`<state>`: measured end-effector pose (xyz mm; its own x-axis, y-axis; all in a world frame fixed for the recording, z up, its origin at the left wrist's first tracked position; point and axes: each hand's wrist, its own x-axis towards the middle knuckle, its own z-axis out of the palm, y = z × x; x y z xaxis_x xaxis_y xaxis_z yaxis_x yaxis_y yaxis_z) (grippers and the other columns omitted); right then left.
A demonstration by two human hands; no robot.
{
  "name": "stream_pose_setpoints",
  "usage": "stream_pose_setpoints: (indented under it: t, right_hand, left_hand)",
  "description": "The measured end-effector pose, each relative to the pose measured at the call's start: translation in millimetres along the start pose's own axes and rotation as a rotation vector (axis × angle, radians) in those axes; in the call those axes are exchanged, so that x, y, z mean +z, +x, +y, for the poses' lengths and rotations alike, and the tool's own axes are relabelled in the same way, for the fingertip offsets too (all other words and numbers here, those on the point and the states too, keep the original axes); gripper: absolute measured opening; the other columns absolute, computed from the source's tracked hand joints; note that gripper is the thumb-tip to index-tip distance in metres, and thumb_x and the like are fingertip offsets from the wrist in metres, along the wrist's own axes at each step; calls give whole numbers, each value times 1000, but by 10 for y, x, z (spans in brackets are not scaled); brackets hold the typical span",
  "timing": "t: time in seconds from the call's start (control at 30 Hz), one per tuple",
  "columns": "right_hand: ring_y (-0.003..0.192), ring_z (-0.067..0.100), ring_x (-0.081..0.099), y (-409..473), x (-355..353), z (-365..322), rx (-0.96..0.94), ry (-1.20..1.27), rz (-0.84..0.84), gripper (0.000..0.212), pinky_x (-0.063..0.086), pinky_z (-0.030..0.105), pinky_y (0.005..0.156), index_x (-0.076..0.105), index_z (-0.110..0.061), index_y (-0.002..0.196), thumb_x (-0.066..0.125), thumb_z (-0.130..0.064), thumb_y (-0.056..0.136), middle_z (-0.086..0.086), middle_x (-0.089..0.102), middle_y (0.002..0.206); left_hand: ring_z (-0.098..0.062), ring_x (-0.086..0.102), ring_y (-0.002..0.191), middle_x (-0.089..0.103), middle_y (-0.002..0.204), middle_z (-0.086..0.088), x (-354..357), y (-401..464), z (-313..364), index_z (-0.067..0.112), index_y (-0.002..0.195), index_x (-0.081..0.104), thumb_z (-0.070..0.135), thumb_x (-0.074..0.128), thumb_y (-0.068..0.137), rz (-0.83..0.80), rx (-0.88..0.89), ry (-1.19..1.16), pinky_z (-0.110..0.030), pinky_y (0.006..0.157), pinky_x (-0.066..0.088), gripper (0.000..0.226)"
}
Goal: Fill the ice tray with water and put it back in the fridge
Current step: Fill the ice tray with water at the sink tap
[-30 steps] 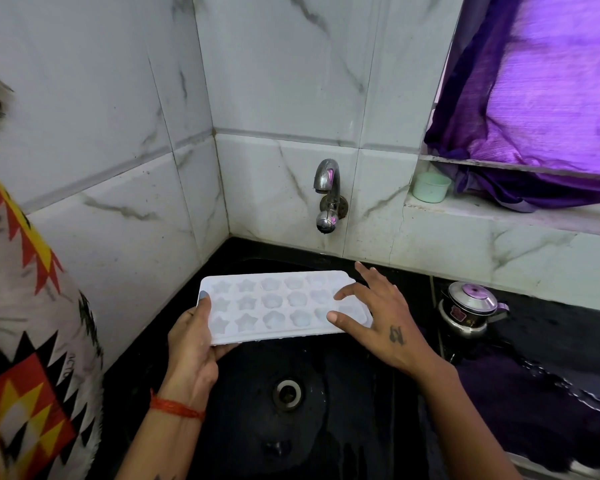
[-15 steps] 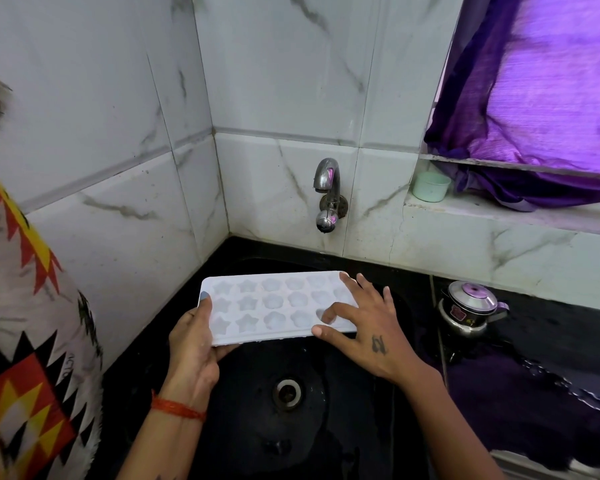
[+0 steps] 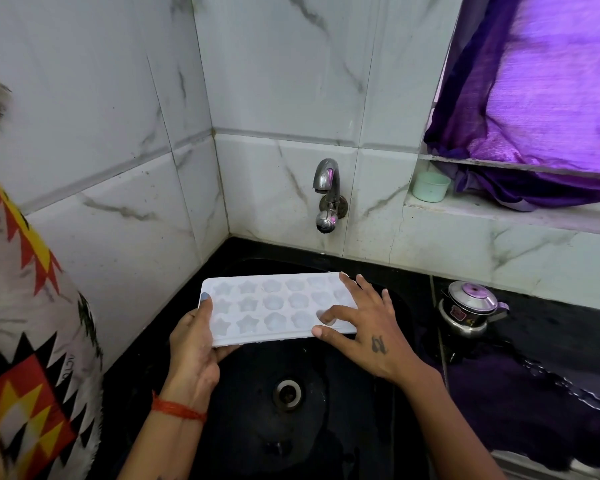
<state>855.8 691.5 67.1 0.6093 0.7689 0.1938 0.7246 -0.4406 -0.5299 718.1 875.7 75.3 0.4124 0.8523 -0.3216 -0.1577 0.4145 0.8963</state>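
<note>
**Mia:** Where is the ice tray (image 3: 274,308) sitting?

**Sam:** It is not sitting. It is being held flat over the black sink (image 3: 326,427), a bit in front of the tap (image 3: 327,195) on the wall. No water is running from the tap.

**Mia:** What is the left hand (image 3: 193,344) doing?

**Sam:** It is gripping the left end of the tray. The thumb is lying on top by the rim, and the other fingers are curling under it.

**Mia:** And the right hand (image 3: 368,327)?

**Sam:** Its fingers are spreading wide and staying almost straight. They are resting on top of the right end of the tray. The pointing finger is bending down into one of the little cups. The thumb is touching the near edge.

**Mia:** What else is there?

**Sam:** A small shiny kettle (image 3: 470,308) is standing on the wet counter to the right. A green cup (image 3: 430,187) is sitting on the window ledge.
</note>
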Motion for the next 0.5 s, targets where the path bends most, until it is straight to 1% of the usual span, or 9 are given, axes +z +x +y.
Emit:
stream_pose_setpoints:
  t: [0.13, 0.2, 0.27, 0.33, 0.5]
  right_hand:
    - [147, 14, -5, -4, -4, 6, 1, -13, 6, 57, -14, 45, 114, 65, -43, 94, 32, -81, 68, -5, 13, 159]
    - [147, 15, -5, -7, -6, 13, 2, -34, 2, 64, -15, 45, 114, 64, -42, 93, 30, -88, 64, -6, 12, 159]
    - [147, 17, -5, -9, -7, 20, 1, -51, 12, 72, -14, 47, 114, 62, -41, 92, 21, -92, 62, -5, 12, 159]
    - [147, 18, -5, -7, -7, 27, 4, -61, 20, 74, -14, 47, 114, 61, -40, 91, 18, -92, 62, -4, 12, 159]
    - [147, 18, -5, -4, -8, 30, 10, -65, 21, 76, -14, 46, 114, 62, -42, 95, 15, -92, 61, -4, 12, 159]
  left_hand:
    - [-22, 63, 80, 65, 91, -6, 1, 10, -6, 15, 88, 56, 33, 53, 95, 3, 1, 0, -38, 59, 51, 20]
    - [-21, 62, 79, 65, 90, -6, 6, 5, -7, 15, 87, 56, 33, 52, 95, 2, 1, -1, -38, 60, 51, 20]
    - [-21, 62, 79, 65, 90, -6, 7, 7, -8, 15, 87, 55, 33, 52, 95, 1, 2, -1, -37, 59, 51, 20]
    - [-21, 62, 79, 65, 90, -6, 7, 14, -12, 15, 87, 55, 34, 52, 95, 3, 1, 1, -37, 59, 51, 21]
    - [-21, 63, 80, 65, 91, -6, 11, 24, -14, 15, 89, 55, 35, 52, 95, 2, 0, 4, -39, 61, 52, 21]
